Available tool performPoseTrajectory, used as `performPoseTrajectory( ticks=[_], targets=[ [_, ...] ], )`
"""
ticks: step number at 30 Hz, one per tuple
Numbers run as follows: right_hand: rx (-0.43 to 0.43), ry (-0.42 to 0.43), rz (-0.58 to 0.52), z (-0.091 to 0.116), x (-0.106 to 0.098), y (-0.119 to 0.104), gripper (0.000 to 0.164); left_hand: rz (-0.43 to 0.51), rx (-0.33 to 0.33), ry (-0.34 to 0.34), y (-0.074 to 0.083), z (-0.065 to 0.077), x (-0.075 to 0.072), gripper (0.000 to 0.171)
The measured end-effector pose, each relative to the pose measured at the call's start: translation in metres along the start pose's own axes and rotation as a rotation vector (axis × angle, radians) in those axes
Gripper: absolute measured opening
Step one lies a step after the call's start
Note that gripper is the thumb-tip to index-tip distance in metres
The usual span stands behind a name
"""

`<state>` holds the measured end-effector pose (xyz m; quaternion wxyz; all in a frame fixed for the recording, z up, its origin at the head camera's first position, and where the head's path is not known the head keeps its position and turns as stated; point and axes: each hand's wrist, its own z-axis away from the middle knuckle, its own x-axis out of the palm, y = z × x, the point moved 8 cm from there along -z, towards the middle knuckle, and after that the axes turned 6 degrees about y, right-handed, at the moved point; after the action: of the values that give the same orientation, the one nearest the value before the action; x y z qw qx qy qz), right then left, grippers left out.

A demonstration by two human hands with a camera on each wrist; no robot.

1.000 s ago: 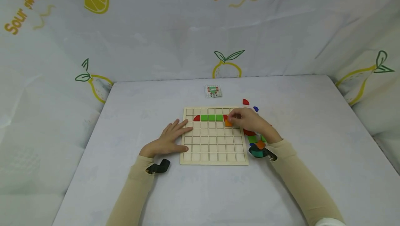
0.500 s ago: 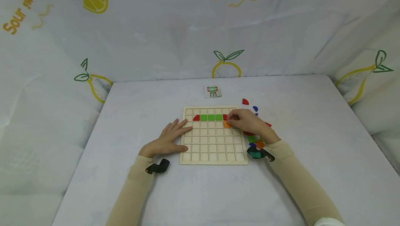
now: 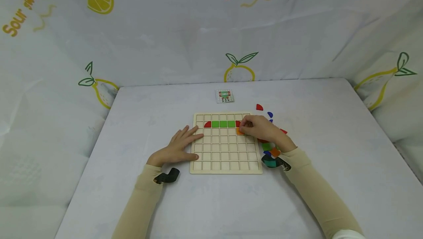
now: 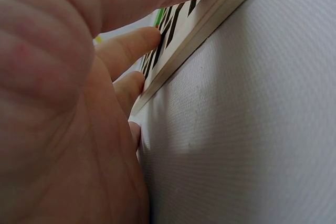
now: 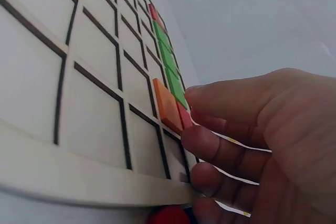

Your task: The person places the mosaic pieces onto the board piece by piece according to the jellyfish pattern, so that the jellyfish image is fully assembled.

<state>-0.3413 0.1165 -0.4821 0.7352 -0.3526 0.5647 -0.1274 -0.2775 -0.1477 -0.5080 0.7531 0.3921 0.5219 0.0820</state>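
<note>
In the head view a wooden grid board lies on the table. My left hand rests with spread fingers on its left edge; the left wrist view shows straight fingers along the board's side. Across an upper row run a red quarter-round tile, several green square tiles and a red tile partly covered by my right hand. The right thumb and curled forefinger pinch at an orange square tile, which sits in the cell below that red tile.
Loose coloured tiles lie to the right of the board, partly under the right wrist. A red quarter-round piece and a blue one lie behind them. A small pattern card stands beyond the board.
The orange tile has shifted slightly left and straightened into its cell, with my right fingers staying at it. The left hand keeps its place on the board.
</note>
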Motion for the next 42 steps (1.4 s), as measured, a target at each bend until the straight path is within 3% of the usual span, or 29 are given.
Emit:
performPoseTrajectory(
  ticks=[5,19,24,29,36,42],
  targets=[
    [0.023,0.007,-0.043,0.003,-0.014,0.007,0.021,-0.001,0.005,0.005,0.000,-0.001,0.000,0.080],
    [0.104,0.121,0.072,0.008,-0.057,0.036,0.031,-0.009,-0.004,0.004,-0.001,-0.001,0.000,0.080],
    [0.120,0.186,0.085,0.004,-0.060,0.045,0.037,-0.008,-0.012,0.001,-0.002,-0.001,0.000,0.080],
    [0.088,0.232,0.176,0.000,-0.061,0.051,0.049,-0.006,-0.013,-0.007,-0.002,-0.002,0.002,0.080],
    [0.058,0.156,0.260,-0.003,-0.051,0.050,0.067,-0.003,-0.009,-0.007,-0.003,-0.002,0.001,0.081],
    [0.071,0.150,0.237,-0.002,-0.049,0.045,0.056,-0.007,-0.014,-0.008,-0.002,-0.001,0.002,0.081]
  ],
)
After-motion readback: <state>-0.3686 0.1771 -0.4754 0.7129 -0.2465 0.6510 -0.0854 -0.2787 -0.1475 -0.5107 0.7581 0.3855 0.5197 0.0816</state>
